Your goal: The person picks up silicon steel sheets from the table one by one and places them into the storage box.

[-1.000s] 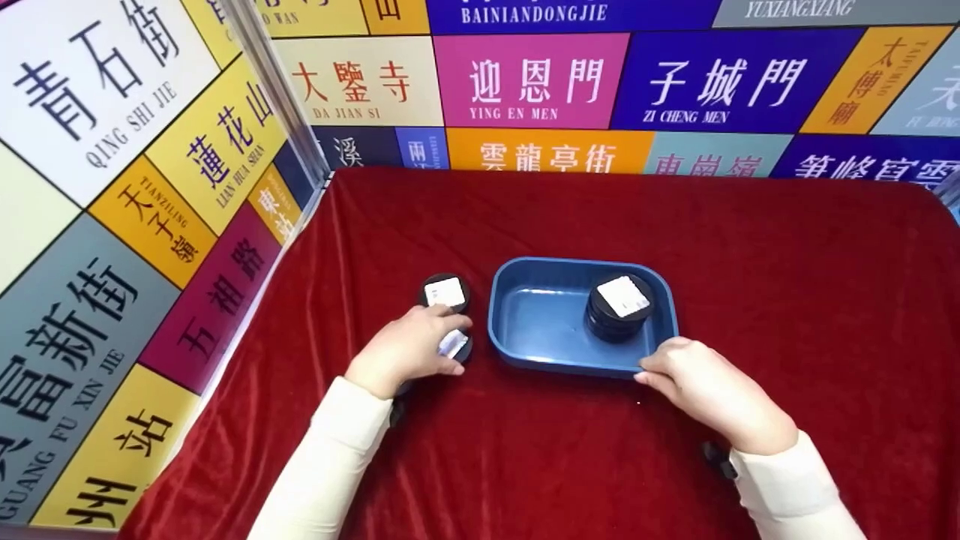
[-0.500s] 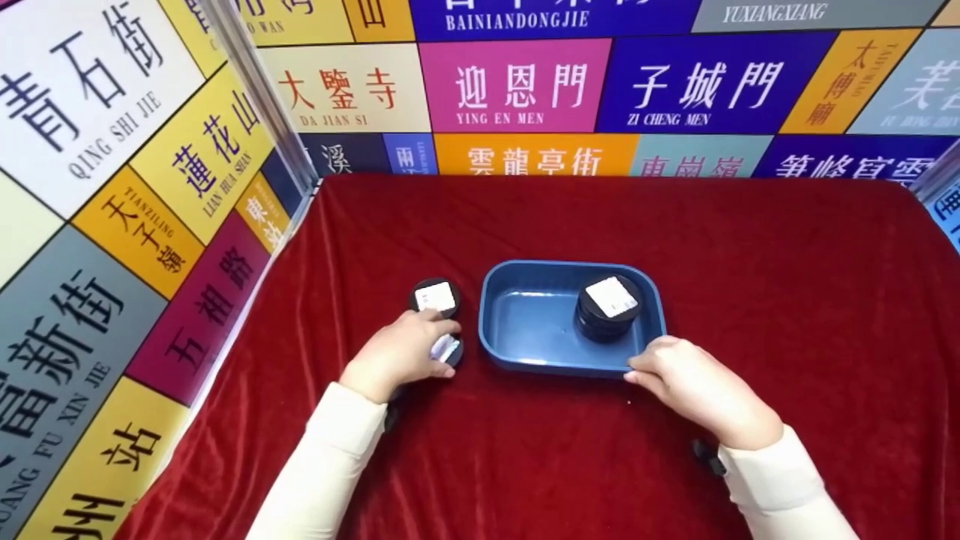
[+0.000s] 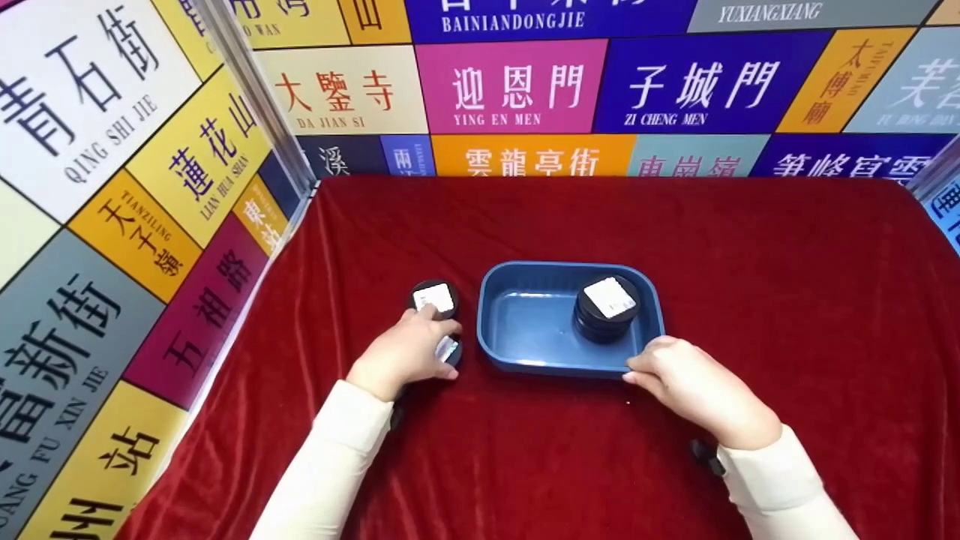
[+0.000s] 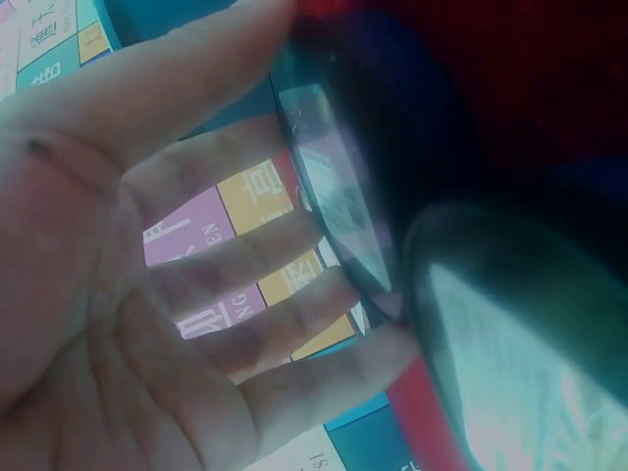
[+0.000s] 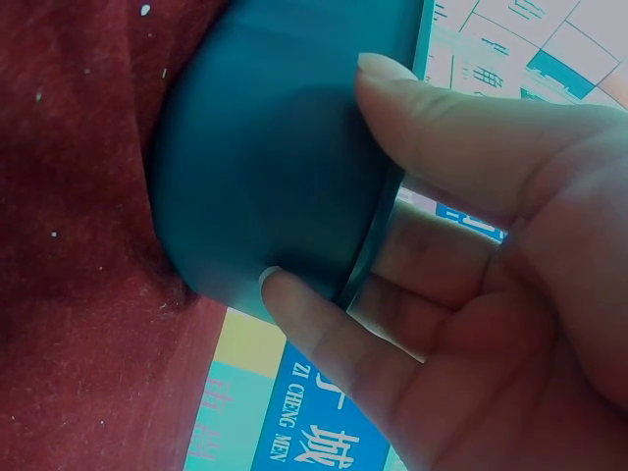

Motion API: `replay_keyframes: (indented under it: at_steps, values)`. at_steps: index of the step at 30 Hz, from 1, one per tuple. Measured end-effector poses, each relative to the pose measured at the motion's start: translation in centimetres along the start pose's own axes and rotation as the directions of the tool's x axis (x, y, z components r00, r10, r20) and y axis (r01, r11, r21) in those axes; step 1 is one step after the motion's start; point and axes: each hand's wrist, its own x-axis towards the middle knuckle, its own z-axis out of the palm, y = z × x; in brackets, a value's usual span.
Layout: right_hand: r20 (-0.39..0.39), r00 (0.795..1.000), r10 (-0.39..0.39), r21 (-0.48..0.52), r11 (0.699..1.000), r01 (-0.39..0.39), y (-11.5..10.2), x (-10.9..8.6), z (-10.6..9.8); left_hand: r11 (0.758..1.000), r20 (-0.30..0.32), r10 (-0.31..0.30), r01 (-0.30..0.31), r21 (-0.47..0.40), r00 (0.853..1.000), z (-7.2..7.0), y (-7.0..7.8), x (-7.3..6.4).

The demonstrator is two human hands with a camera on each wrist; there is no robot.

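L hand gripping near jar btwn thumb & fingers; R hand pinching tub; only head cam's showing inner jar.

— Sleeves?
— One left sleeve, one right sleeve: cream, plain, long, close-fitting, ending at the wrists.
— Fittings?
— Left wrist fitting, right wrist fitting: small, black, outlines partly hidden.
— Hands?
— Left hand, right hand: both bare.

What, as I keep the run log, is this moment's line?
left hand: around nearer black container; right hand: grips blue tray; another container: in tray
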Motion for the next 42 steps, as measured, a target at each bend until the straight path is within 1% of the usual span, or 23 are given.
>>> replay_keyframes:
  at_steps: [3, 9, 14, 18, 24, 32, 42]
  values:
    - [-0.001, 1.0, -0.005, -0.001, 1.0, 0.005, 0.0, 0.0, 0.0, 1.0, -0.002, -0.005, 0.005, 0.005, 1.0, 0.3, 0.1, 0.2]
    - [-0.011, 1.0, -0.015, -0.002, 1.0, 0.015, 0.1, 0.0, 0.1, 1.0, -0.022, 0.007, -0.006, 0.028, 1.0, 0.5, 0.1, 0.4]
    - [-0.018, 0.999, -0.027, -0.006, 1.0, 0.027, 0.1, 0.0, 0.1, 0.999, -0.031, -0.017, 0.018, 0.038, 0.999, 0.6, 0.2, 0.5]
    - [-0.027, 0.999, -0.033, -0.01, 0.999, 0.033, 0.1, 0.0, 0.1, 0.998, -0.017, -0.038, 0.039, 0.05, 0.999, 0.5, 0.2, 0.7]
    - [-0.028, 0.999, -0.043, -0.01, 0.999, 0.043, 0.1, 0.1, 0.2, 0.997, 0.002, -0.046, 0.046, 0.055, 0.999, 0.5, 0.4, 0.9]
    - [-0.017, 1.0, -0.019, 0.002, 1.0, 0.019, 0.1, 0.0, 0.0, 0.996, 0.005, -0.049, 0.048, 0.068, 0.999, 0.6, 0.3, 1.0]
    - [-0.006, 1.0, 0.0, 0.007, 1.0, 0.0, 0.2, -0.1, 0.0, 0.997, 0.008, -0.057, 0.056, 0.061, 0.998, 0.6, 0.5, 1.1]
